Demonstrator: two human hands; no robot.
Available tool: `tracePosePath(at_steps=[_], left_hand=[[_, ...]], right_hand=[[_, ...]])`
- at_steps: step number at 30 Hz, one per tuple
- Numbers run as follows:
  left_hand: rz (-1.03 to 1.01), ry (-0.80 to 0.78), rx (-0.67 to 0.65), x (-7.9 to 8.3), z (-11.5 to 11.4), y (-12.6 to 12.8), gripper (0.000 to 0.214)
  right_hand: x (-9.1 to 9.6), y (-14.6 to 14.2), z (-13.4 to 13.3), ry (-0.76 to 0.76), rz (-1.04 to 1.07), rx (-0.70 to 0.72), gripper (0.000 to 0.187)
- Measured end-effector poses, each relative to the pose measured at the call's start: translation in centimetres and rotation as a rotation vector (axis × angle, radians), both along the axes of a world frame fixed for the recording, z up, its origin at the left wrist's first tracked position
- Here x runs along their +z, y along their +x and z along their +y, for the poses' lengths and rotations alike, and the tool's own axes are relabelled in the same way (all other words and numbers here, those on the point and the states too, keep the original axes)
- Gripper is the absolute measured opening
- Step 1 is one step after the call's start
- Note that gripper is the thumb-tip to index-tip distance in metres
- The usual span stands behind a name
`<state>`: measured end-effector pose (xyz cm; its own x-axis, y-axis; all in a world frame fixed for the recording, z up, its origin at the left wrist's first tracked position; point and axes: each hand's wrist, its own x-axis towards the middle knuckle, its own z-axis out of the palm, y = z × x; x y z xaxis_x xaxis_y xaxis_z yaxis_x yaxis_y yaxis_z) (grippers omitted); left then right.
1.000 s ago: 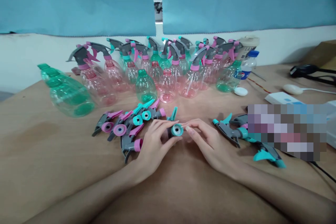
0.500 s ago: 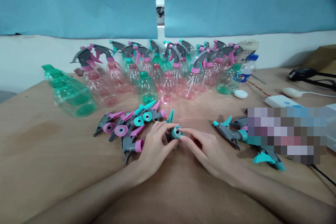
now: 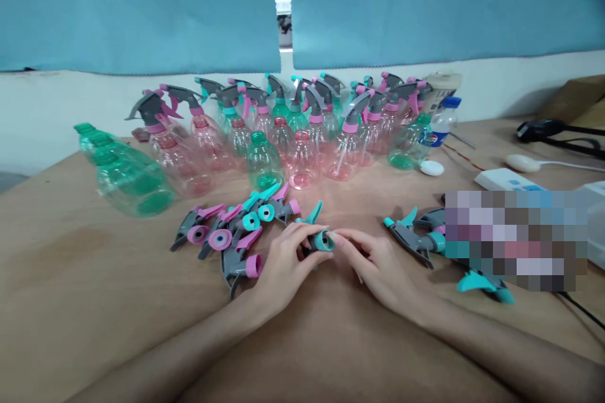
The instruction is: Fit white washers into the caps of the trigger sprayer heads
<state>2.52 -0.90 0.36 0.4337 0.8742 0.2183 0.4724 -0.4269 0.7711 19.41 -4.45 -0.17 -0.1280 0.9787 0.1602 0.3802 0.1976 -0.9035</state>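
- Head view: the right hand (image 3: 378,264) is meeting the right edge of a teal collar (image 3: 321,247) with its fingertips, no longer reaching across the mouth as it was half a second earlier
- The collar seems to be turning its opening slightly towards that hand, while the loose spray heads (image 3: 220,239) and the pink bottle (image 3: 303,164) are staying where they were
- Judging by this, the work is carrying on at the collar, and the grey spray head (image 3: 312,244) bearing it is not yet sitting on any bottle
- The left hand (image 3: 286,261) is grasping that spray head, its fingers curling over the top and its thumb pressing from below, leaving the collar showing between the two hands
- The right hand is bending its fingers inwards, thumb and forefinger nearly closing; whether it is pinching something small, one cannot tell
- The spray head is lying in the left hand just above the counter (image 3: 293,346), its teal trigger pointing up and away, in front of the open green bottle (image 3: 265,160) and between the loose heads on both sides
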Motion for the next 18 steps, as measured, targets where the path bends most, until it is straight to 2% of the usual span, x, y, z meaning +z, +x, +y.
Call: tracePosePath(at_steps=[8,18], left_hand=[[-0.039,-0.072,-0.018,-0.14,0.34,-0.23,0.027],[0.044,-0.01,-0.031,-0.07,0.15,-0.11,0.025]], right_hand=[[0.14,-0.04,0.22,-0.033,0.049,0.016,0.03],[0.33,0.54,0.63,-0.049,0.039,0.049,0.03]])
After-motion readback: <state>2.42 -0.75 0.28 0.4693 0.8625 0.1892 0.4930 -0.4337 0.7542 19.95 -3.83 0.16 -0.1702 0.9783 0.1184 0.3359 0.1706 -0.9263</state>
